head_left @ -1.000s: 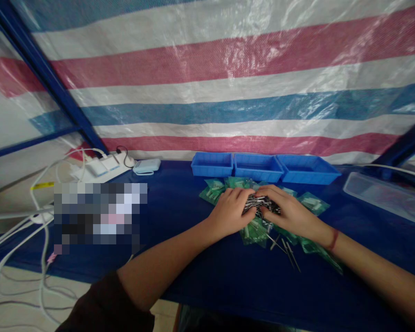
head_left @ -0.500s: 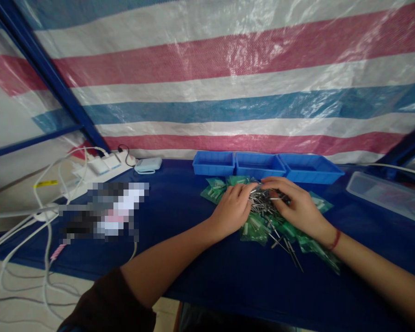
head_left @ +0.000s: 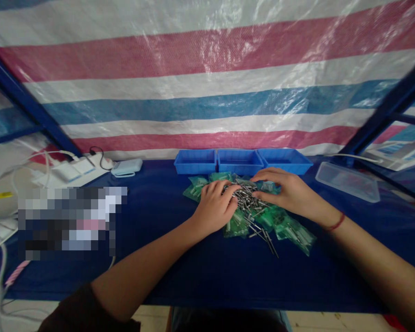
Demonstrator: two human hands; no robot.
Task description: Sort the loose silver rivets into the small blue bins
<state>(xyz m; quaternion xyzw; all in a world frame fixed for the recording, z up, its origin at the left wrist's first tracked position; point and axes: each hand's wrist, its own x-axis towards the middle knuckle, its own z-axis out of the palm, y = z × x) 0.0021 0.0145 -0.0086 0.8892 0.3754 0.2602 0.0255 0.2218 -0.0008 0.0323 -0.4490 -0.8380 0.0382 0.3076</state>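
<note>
A heap of thin metal rods (head_left: 247,199) lies in the middle of the blue table, with a few longer rods (head_left: 269,242) sticking out toward me. Green plastic bags with small pieces inside spread around and beneath it, including a front bag (head_left: 237,224) and a right bag (head_left: 295,234). My left hand (head_left: 216,205) rests on the heap's left edge, its fingers bent and slightly apart. Over the right side is my right hand (head_left: 292,191), thumb and fingers spread, with nothing visible between them. Its wrist has a red cord (head_left: 337,222).
Three blue bins stand in a row behind the heap: left bin (head_left: 195,167), middle bin (head_left: 240,166) and right bin (head_left: 285,162). A clear plastic tray (head_left: 347,182) lies at right. To the left are a white power strip (head_left: 79,171), cables and a pale blue object (head_left: 127,168).
My hands have moved apart, the right hand's fingers spreading, so more of the metal heap shows between them. The camera has turned to the right.
</note>
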